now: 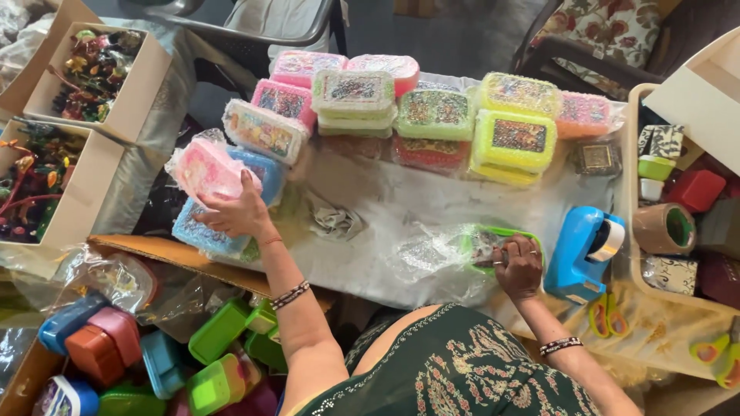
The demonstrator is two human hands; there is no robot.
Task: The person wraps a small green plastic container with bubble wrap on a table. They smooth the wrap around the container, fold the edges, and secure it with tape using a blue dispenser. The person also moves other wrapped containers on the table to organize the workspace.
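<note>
Closest in, dark green embroidered clothing (462, 370), beaded bracelets on both wrists. Right hand (518, 266) pressed on a green box in clear wrap (482, 243) at the near middle of the white-covered counter (401, 200), fingers curled over its edge. Left hand (239, 212) stretched out flat, fingers spread open on a pink wrapped box (204, 169) at the stack's left end, above a light blue box (196, 231). Just right of the right hand, a blue tape dispenser (582, 250). Behind, rows of wrapped decorated boxes (432, 115). Lower left, loose coloured plastic boxes (154, 354).
</note>
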